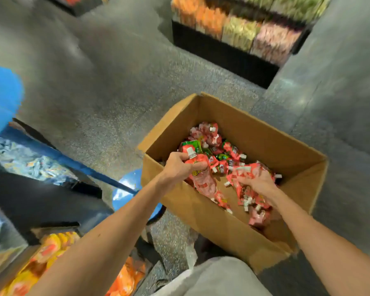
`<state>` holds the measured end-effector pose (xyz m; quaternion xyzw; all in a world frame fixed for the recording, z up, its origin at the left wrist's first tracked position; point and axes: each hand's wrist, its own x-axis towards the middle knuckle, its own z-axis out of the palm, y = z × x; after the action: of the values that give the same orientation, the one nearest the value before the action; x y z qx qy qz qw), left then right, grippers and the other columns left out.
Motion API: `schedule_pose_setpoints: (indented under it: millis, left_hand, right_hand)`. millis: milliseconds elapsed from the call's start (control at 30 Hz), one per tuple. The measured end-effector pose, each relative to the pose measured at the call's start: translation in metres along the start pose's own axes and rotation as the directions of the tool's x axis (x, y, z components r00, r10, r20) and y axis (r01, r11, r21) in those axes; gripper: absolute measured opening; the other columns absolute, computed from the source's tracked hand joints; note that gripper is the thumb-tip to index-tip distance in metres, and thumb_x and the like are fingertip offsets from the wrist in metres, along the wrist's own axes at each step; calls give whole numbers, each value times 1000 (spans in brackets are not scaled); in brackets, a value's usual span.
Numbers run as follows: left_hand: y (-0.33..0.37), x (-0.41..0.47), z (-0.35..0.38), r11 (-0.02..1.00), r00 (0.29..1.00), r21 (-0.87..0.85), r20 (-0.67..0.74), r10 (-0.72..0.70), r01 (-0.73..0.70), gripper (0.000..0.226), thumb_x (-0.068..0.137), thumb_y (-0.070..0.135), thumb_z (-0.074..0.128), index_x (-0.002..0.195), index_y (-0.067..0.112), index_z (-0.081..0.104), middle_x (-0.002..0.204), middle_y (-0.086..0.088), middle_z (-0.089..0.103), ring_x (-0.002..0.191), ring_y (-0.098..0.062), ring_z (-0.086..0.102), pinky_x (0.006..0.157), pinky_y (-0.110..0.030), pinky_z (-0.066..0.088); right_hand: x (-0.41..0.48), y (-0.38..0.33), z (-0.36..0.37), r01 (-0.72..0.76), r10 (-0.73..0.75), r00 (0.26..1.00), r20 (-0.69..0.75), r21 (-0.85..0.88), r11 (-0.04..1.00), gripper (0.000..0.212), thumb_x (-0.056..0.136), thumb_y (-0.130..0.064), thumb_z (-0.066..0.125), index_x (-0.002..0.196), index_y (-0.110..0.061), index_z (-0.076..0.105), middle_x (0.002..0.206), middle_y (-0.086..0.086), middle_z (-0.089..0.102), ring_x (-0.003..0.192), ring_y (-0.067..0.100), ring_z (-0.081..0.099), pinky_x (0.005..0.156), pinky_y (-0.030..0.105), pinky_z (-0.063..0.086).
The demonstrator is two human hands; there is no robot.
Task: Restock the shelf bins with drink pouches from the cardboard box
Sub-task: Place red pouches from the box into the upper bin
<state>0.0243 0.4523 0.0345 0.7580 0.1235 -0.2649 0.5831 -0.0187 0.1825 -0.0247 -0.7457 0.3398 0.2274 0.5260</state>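
- We see the cardboard box [201, 223] standing open on the speckled floor [115, 99].
- Inside the box, loose pouches [209, 135], red and green with white caps, lie heaped over its bottom.
- Our left hand [176, 167] reaches over the box's left wall. Its fingers are curled round the top of a red drink pouch [202, 180], just under the white cap [191, 153], and the pouch hangs down inside the box.
- Our right hand [259, 182] is inside the box, toward its right side. Its fingers are curled down over a bunch of red pouches [247, 170]; the fingertips are buried among them.
- Left of the box stands dark shelving [41, 199], with orange and yellow packs [49, 251] on its lower level, all blurred.
- Just left of the box sits a round blue object [126, 189]; we cannot tell what it is.
- Beyond the box, a black-based display [224, 54] holds orange, green and pink packs, too blurred to name.
- Below the box's near wall shows a grey-clad knee [218, 278].
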Motion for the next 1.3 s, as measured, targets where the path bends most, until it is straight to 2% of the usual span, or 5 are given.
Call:
schedule_pose_setpoints:
  millis: [67,200,400,667,1300]
  left_hand:
    - [12,-27,-18,998,999,-55,28,45,-44,48,63,39,91,81,-2,72,75,-4,65,72,-17,60,64,-32,45]
    - [41,-92,-66,964,980,-196,50,195,-182,10,83,11,78,86,2,74,75,-4,72,66,-13,67,55,-22,49]
    - [65,-209,-153,860,910,-301,-95,403,-412,11,70,22,78,75,13,76,72,-1,69,63,-12,63,56,-22,49]
    - [31,-346,-244,669,754,-385,-496,431,-636,24,71,17,75,92,7,74,85,-6,74,73,-15,69,75,-28,57]
    - [-65,-599,-317,827,-165,79,-986,-16,-557,48,71,46,79,85,1,72,89,-23,69,77,-19,64,70,-38,51]
  right_hand:
    - [-24,-26,2,77,-78,996,34,40,996,108,40,-54,94,130,-6,58,120,5,67,110,19,64,100,38,50]
    - [-117,-101,31,173,-289,915,282,372,912,10,84,-8,73,93,-5,72,89,12,73,73,16,73,75,35,60]
    - [-248,-175,105,95,-564,575,593,636,766,28,50,-14,92,73,-14,76,74,8,73,66,20,73,57,32,59]
    - [-372,-212,230,104,-555,114,824,545,832,51,73,-29,82,118,-8,71,126,16,65,118,28,62,102,44,49]
    - [-602,-182,459,93,-79,-450,890,135,986,63,39,-29,100,92,-3,79,98,17,74,86,29,73,77,42,61]
